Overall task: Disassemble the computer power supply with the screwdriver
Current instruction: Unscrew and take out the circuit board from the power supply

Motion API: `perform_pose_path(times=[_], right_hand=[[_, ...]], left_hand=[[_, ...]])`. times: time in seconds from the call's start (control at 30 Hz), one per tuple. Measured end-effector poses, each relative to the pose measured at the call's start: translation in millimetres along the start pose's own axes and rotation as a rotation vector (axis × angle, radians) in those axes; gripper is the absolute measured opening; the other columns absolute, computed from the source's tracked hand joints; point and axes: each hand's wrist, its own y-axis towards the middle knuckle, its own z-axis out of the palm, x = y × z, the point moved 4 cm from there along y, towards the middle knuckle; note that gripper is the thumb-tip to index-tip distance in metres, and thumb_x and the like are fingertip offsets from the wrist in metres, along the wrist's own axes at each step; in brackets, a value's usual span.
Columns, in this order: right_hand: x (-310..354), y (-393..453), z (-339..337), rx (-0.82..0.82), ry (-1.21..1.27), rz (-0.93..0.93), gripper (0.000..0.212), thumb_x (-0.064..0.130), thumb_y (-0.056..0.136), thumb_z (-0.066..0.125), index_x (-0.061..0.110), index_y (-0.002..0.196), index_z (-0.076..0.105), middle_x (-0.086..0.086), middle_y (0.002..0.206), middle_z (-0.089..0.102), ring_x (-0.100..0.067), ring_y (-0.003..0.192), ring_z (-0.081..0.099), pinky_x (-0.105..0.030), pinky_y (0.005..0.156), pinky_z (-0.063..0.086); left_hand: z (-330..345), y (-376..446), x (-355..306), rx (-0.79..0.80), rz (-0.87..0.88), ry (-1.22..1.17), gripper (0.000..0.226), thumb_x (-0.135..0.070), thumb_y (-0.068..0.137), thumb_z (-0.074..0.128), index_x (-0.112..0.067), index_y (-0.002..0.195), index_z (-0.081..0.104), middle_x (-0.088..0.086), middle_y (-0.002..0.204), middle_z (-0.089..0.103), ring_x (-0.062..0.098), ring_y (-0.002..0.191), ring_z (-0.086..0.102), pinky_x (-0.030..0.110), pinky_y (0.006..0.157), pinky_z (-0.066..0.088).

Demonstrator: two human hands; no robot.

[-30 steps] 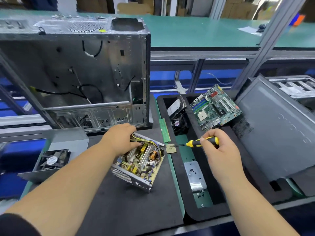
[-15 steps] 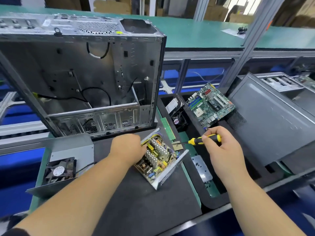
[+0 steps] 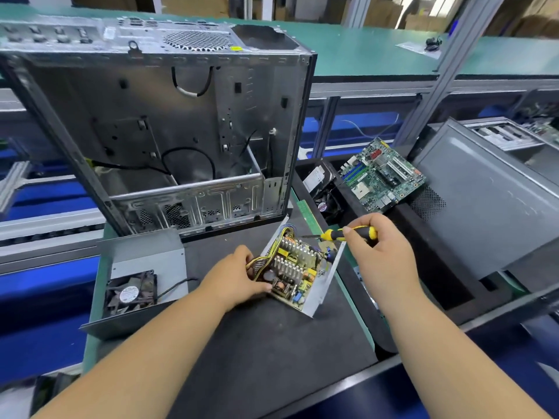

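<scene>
The opened power supply (image 3: 298, 269) lies on the black mat, its circuit board with silver heat sinks and yellow wires exposed inside a grey metal shell. My left hand (image 3: 234, 278) grips its left side by the wire bundle. My right hand (image 3: 375, 249) holds the yellow-and-black screwdriver (image 3: 341, 234) by the handle, with the shaft pointing left over the board's far corner. The removed grey cover with its black fan (image 3: 131, 293) sits to the left.
An empty computer case (image 3: 169, 131) stands open behind the mat. A black tray (image 3: 423, 285) on the right holds a green motherboard (image 3: 381, 175) and a cooler fan (image 3: 328, 204). A grey side panel (image 3: 490, 201) leans at the far right.
My left hand has turned the power supply round on the mat and shifted it right. The screwdriver tip has moved from beside the unit to over its board.
</scene>
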Motion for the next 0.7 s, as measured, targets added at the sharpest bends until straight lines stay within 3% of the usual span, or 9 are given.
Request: perform_pose_path(times=[0.1, 0.17, 0.3, 0.47, 0.6, 0.7], right_hand=[[-18, -3, 13, -0.02, -0.009, 0.104, 0.007, 0.041, 0.091, 0.064, 0.04, 0.086, 0.06, 0.011, 0.074, 0.068, -0.003, 0.054, 0.051, -0.027, 0.053, 0.035], [-31, -5, 22, -0.021, -0.009, 0.18, 0.007, 0.041, 0.093, 0.061, 0.04, 0.086, 0.059, 0.014, 0.08, 0.071, 0.002, 0.069, 0.06, -0.029, 0.059, 0.04], [-44, -9, 37, -0.019, 0.006, 0.215, 0.006, 0.036, 0.097, 0.058, 0.033, 0.092, 0.056, 0.011, 0.089, 0.073, -0.008, 0.088, 0.068, -0.036, 0.073, 0.053], [-41, -7, 43, -0.018, -0.133, 0.174, 0.007, 0.036, 0.099, 0.056, 0.031, 0.097, 0.052, 0.014, 0.091, 0.069, -0.007, 0.08, 0.063, -0.036, 0.068, 0.048], [-45, -7, 42, 0.061, -0.174, 0.196, 0.011, 0.027, 0.093, 0.065, 0.027, 0.089, 0.054, 0.012, 0.084, 0.065, -0.005, 0.072, 0.057, -0.032, 0.059, 0.043], [-46, -7, 43, 0.081, -0.233, 0.158, 0.019, 0.021, 0.086, 0.066, 0.027, 0.081, 0.048, 0.007, 0.074, 0.06, -0.012, 0.065, 0.053, -0.031, 0.053, 0.037]], left_hand=[[0, -3, 5, -0.011, -0.022, 0.023, 0.04, -0.036, 0.075, 0.073, -0.028, 0.098, 0.041, -0.007, 0.087, 0.058, 0.013, 0.076, 0.055, 0.032, 0.059, 0.041], [-3, -5, 7, -0.025, -0.026, 0.06, 0.03, -0.032, 0.08, 0.065, -0.028, 0.095, 0.04, -0.008, 0.081, 0.056, 0.014, 0.074, 0.054, 0.031, 0.055, 0.037], [0, -8, 9, 0.068, -0.059, -0.011, 0.043, -0.038, 0.076, 0.076, -0.024, 0.1, 0.044, -0.009, 0.089, 0.065, 0.015, 0.083, 0.062, 0.03, 0.064, 0.043], [-2, -9, 5, 0.082, -0.051, 0.076, 0.043, -0.035, 0.076, 0.078, -0.023, 0.101, 0.044, -0.007, 0.096, 0.066, 0.018, 0.091, 0.061, 0.035, 0.076, 0.05], [-13, -10, -2, 0.116, -0.033, 0.053, 0.029, -0.027, 0.076, 0.068, -0.023, 0.096, 0.046, -0.004, 0.086, 0.061, 0.017, 0.079, 0.057, 0.031, 0.064, 0.043], [-27, -12, -10, 0.129, 0.01, 0.046, 0.017, -0.027, 0.077, 0.063, -0.026, 0.087, 0.05, -0.005, 0.083, 0.061, 0.017, 0.079, 0.057, 0.031, 0.064, 0.042]])
